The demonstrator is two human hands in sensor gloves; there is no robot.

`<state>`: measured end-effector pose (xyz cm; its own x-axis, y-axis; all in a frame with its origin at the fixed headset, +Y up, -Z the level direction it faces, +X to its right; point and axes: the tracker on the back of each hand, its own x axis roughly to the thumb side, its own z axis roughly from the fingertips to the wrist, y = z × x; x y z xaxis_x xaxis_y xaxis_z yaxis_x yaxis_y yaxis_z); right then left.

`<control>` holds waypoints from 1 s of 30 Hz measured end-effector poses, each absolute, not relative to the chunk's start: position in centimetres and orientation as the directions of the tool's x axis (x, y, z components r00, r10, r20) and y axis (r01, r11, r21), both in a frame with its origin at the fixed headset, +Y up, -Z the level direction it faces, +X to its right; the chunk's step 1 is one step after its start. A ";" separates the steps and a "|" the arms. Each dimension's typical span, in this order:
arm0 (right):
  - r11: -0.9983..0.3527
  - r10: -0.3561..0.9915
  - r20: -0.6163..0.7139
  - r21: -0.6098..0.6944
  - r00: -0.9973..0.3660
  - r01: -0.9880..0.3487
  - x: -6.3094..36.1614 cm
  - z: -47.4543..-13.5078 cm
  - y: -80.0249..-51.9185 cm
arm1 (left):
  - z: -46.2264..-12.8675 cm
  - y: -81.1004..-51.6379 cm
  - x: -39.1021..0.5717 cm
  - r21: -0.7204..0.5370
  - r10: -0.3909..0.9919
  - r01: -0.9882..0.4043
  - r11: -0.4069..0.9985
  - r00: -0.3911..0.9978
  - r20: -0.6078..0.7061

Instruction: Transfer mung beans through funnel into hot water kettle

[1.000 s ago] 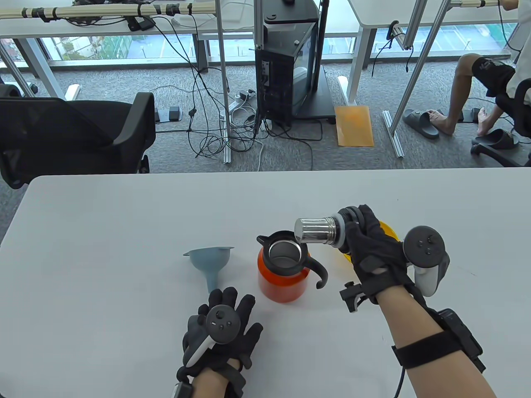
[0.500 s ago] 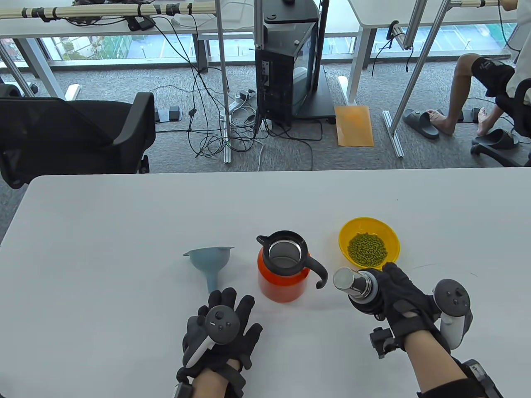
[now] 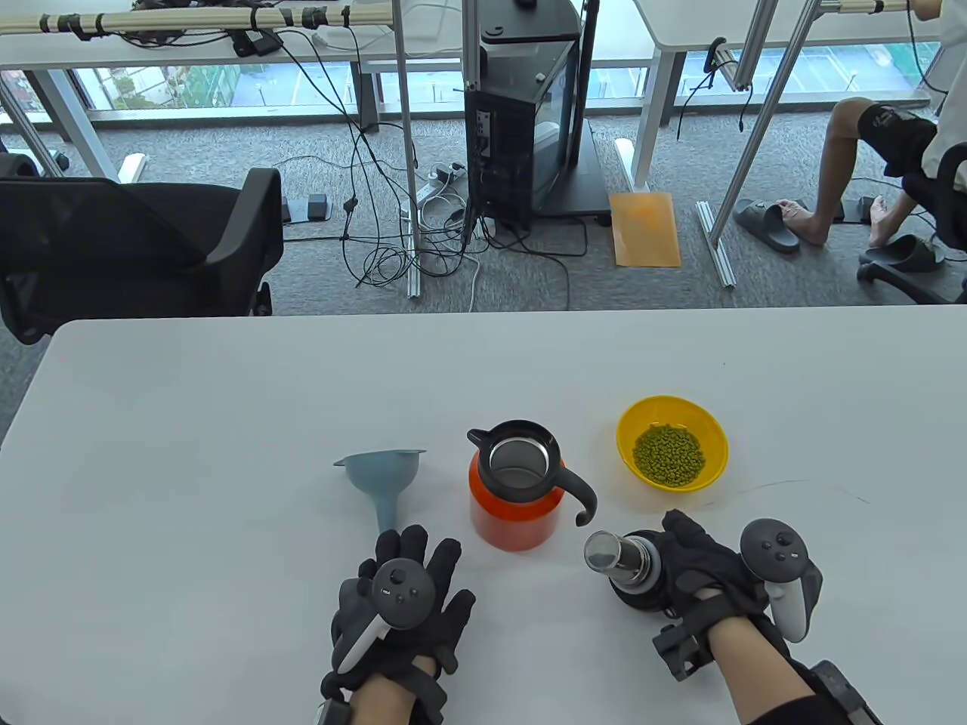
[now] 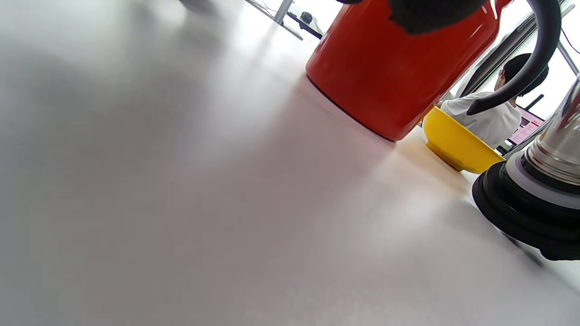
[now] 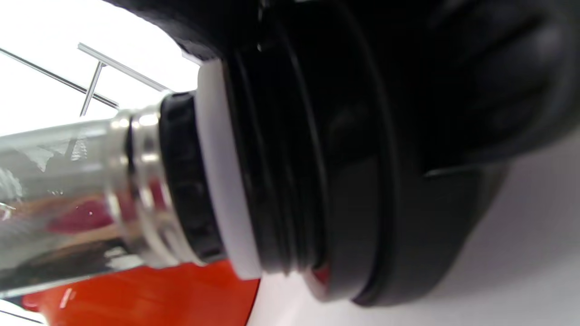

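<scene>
While the right hand (image 3: pixel 706 570) grips the black-capped kettle lid with its shiny steel stopper (image 3: pixel 623 563), the lid's black cap rests on the white desk (image 3: pixel 227 393), stopper pointing up and tilted toward 10 o'clock. Fingers wrap the black cap; the steel cylinder is bare. In the right wrist view the cap (image 5: pixel 344 181) fills the frame, its lower rim touching the desk surface, the kettle's orange reflected in the steel.

The left hand (image 3: pixel 404 604) lies flat on the desk, palm down, fingers spread, grasping nothing. Its fingertips are just beside the narrow spout end of the grey-blue plastic funnel (image 3: pixel 385 472); whether they touch it cannot be told. The funnel lies on its side, wide mouth toward 12 o'clock, spout toward 6 o'clock.

The orange hot water kettle with black rim and black curved handle (image 3: pixel 517 491) stands upright at desk centre, mouth open, steel interior visible, handle toward 4 o'clock. The funnel sits at the kettle's 9 o'clock, apart from it. The lid sits at the kettle's 5 o'clock, near the handle tip.

The green mung beans (image 3: pixel 668 453) lie in the yellow round plastic bowl (image 3: pixel 627 434), at the kettle's 3 o'clock, apart from it and from the right hand.

In the left wrist view: kettle body (image 4: pixel 389 68), bowl (image 4: pixel 453 142) behind it, lid cap (image 4: pixel 516 208) at right.
</scene>
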<state>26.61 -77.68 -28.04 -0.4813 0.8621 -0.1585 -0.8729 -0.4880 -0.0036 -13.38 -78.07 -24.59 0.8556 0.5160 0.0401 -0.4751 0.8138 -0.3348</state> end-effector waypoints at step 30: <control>-0.965 0.240 0.391 0.198 -0.888 -0.174 29.4 -23.2 -76.8 | -24.3 -78.4 -13.0 -0.352 0.477 -0.433 0.830 0.878 0.044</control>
<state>29.45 -76.83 -23.22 -0.8883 0.2401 0.3914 -0.1736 -0.9647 0.1979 -13.00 -78.42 -24.27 0.8780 0.4766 0.0435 -0.4330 0.8299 -0.3519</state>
